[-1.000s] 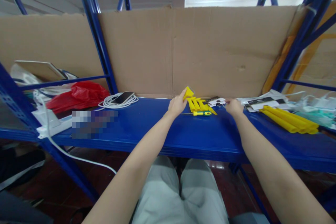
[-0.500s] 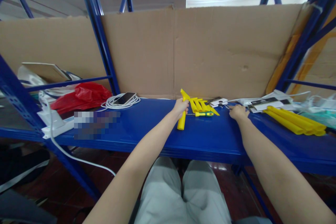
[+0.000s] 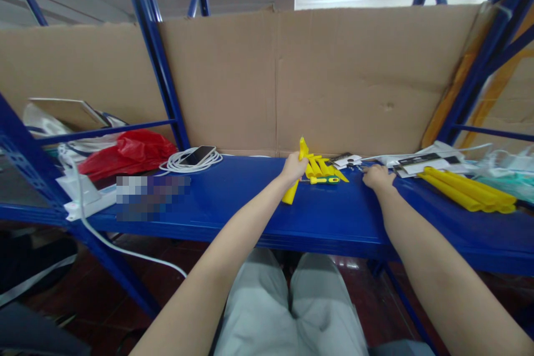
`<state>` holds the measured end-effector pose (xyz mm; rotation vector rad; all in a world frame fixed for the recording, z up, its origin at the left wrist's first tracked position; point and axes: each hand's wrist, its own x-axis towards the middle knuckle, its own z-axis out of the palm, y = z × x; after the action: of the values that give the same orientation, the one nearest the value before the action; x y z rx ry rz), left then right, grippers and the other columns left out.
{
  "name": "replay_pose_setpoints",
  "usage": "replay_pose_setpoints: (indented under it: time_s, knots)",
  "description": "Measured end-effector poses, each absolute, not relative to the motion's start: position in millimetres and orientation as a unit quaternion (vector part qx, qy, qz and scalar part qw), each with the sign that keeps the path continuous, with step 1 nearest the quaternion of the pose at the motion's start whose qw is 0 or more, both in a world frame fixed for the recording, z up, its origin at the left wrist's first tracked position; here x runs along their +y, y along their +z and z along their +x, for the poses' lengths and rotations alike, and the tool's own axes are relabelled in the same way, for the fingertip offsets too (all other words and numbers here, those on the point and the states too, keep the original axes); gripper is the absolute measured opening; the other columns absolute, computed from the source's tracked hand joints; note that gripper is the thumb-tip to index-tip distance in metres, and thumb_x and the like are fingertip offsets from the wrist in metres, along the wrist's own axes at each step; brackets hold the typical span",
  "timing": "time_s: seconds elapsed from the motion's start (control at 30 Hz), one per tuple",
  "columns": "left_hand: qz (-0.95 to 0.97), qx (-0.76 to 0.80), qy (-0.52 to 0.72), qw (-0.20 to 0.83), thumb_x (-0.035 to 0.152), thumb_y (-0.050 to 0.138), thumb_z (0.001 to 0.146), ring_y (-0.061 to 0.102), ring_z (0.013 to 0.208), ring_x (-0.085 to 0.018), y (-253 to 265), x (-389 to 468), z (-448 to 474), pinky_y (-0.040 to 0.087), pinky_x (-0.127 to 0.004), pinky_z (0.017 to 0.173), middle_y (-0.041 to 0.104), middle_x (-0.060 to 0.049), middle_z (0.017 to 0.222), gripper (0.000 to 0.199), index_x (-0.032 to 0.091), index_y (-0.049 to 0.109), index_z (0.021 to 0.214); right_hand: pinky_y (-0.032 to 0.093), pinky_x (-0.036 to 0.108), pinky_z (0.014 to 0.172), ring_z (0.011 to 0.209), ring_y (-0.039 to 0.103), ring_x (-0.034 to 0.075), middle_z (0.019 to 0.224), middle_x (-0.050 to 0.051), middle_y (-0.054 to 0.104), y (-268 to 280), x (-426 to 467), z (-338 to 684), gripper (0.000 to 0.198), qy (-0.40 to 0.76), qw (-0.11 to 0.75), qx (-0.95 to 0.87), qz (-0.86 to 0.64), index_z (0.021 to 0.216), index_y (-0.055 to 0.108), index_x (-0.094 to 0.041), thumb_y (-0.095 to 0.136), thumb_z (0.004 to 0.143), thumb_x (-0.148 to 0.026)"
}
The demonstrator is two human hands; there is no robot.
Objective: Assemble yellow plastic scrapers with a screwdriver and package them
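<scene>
My left hand (image 3: 295, 166) is closed around a yellow plastic handle (image 3: 291, 193) with a flared head; its lower end points toward me and its head leans right. Just right of it lie several yellow plastic pieces (image 3: 320, 167) side by side. In front of these rests a screwdriver (image 3: 325, 180) with a yellow and green grip. My right hand (image 3: 379, 177) is low over the blue shelf, its fingers bent down beside small dark metal parts (image 3: 354, 168). Whatever is between those fingertips is too small to make out.
Several yellow tubes (image 3: 467, 192) lie to the right, beside black-and-white packaging (image 3: 429, 164) and clear plastic bags. At left are a phone (image 3: 201, 155) on a coiled white cable, a red bag (image 3: 129, 153) and a white power strip (image 3: 94, 206). Cardboard (image 3: 334, 78) stands behind.
My left hand has moved slightly right and turned, so the yellow handle's head now tilts right and covers part of the pieces. My right hand has barely moved.
</scene>
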<state>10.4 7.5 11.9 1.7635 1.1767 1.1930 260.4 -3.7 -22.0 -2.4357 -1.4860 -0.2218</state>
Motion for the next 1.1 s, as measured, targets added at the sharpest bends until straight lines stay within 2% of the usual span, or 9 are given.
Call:
replay_pose_setpoints:
  time_s: [0.13, 0.37, 0.57, 0.93, 1.1]
  knots:
    - [0.702, 0.448, 0.439, 0.337, 0.008, 0.046, 0.082, 0.035, 0.033, -0.005, 14.5, 6.1, 11.1, 0.029, -0.018, 0.037, 0.041, 0.007, 0.048, 0.013, 0.012, 0.057, 0.086, 0.030, 0.055, 0.097, 0.123, 0.039, 0.033, 0.130, 0.017, 0.047, -20.5, -4.0, 259.6, 0.044, -0.075, 0.138, -0.509, -0.846, 0.121, 0.061, -0.017, 0.038, 0.084, -0.017]
    - [0.640, 0.459, 0.456, 0.414, 0.006, 0.041, 0.084, 0.033, 0.032, -0.004, 17.6, 6.4, 5.1, 0.026, -0.016, 0.037, 0.037, 0.009, 0.049, 0.013, 0.014, 0.052, 0.085, 0.032, 0.056, 0.094, 0.119, 0.041, 0.034, 0.125, 0.017, 0.051, -25.2, 1.3, 265.1, 0.041, -0.083, 0.144, -0.511, -0.843, 0.117, 0.064, -0.018, 0.042, 0.082, -0.018]
    - [0.626, 0.455, 0.455, 0.440, 0.007, 0.046, 0.085, 0.032, 0.032, -0.002, 18.8, 3.9, 3.9, 0.024, -0.015, 0.036, 0.038, 0.010, 0.049, 0.009, 0.015, 0.051, 0.083, 0.032, 0.056, 0.093, 0.118, 0.042, 0.034, 0.124, 0.018, 0.050, -25.9, 2.3, 266.1, 0.044, -0.083, 0.165, -0.504, -0.844, 0.120, 0.062, -0.020, 0.042, 0.081, -0.017]
    - [0.664, 0.439, 0.433, 0.423, 0.005, 0.044, 0.084, 0.034, 0.032, -0.004, 19.2, -1.5, 9.0, 0.026, -0.016, 0.036, 0.038, 0.009, 0.047, 0.013, 0.014, 0.051, 0.078, 0.033, 0.057, 0.095, 0.122, 0.041, 0.033, 0.127, 0.018, 0.051, -19.4, 0.3, 257.4, 0.039, -0.085, 0.128, -0.514, -0.844, 0.116, 0.062, -0.016, 0.043, 0.083, -0.018]
    - [0.675, 0.430, 0.426, 0.422, 0.005, 0.044, 0.084, 0.033, 0.031, -0.003, 17.1, -1.1, 10.2, 0.026, -0.016, 0.036, 0.038, 0.009, 0.046, 0.013, 0.015, 0.050, 0.076, 0.034, 0.053, 0.097, 0.124, 0.039, 0.033, 0.129, 0.021, 0.048, -15.1, 2.8, 251.9, 0.041, -0.074, 0.087, -0.527, -0.842, 0.122, 0.057, -0.010, 0.041, 0.085, -0.019]
